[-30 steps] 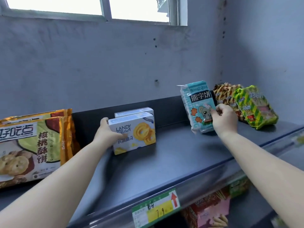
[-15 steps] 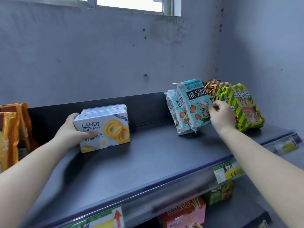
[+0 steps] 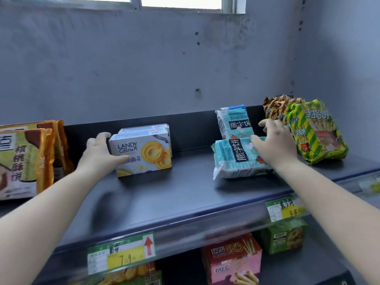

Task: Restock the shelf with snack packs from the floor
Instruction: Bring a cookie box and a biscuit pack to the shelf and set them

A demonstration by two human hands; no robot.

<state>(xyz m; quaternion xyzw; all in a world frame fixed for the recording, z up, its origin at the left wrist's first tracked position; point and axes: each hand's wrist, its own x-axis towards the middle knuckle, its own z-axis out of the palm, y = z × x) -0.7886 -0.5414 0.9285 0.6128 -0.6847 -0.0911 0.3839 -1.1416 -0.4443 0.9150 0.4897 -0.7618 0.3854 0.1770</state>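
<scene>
On the dark grey shelf (image 3: 185, 194), my left hand (image 3: 98, 153) grips the left end of a white LANDY Castle cookie box (image 3: 144, 153); a second identical box (image 3: 148, 127) stands right behind it. To the right, one teal bear-biscuit pack (image 3: 232, 157) lies on its side, and my right hand (image 3: 271, 145) rests on its right end with fingers spread. Another teal pack (image 3: 234, 122) stands upright behind it against the shelf's back panel.
Green striped snack bags (image 3: 316, 132) and brown striped ones (image 3: 275, 105) fill the right end. Gold-edged walnut biscuit packs (image 3: 26, 159) stand at the left. Price tags (image 3: 121, 254) line the shelf's front rail. Boxes (image 3: 232, 262) sit on the shelf below. A grey wall rises behind.
The front teal pack has tipped from upright onto its side under my right hand. My left hand keeps its hold on the cookie box. The view shifted slightly left.
</scene>
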